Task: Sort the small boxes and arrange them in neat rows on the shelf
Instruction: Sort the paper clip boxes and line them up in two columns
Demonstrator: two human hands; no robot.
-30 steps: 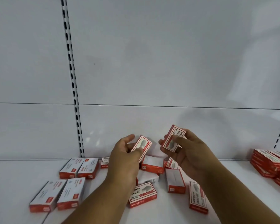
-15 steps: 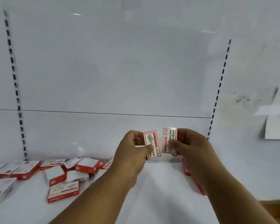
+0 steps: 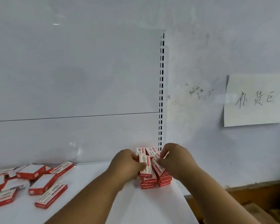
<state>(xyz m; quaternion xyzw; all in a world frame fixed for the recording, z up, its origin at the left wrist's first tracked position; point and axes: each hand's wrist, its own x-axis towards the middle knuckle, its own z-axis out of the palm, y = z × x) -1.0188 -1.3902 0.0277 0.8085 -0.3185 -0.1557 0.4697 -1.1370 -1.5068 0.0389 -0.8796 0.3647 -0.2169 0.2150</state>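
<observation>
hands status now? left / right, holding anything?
Left hand: grips a small red-and-white box above the stacks.
Right hand: pinches a second, tilted box over the neighbouring stack.

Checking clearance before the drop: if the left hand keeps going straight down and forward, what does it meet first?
Most likely the left stack right under the box the left hand grips; the gap between them is hard to judge.
</observation>
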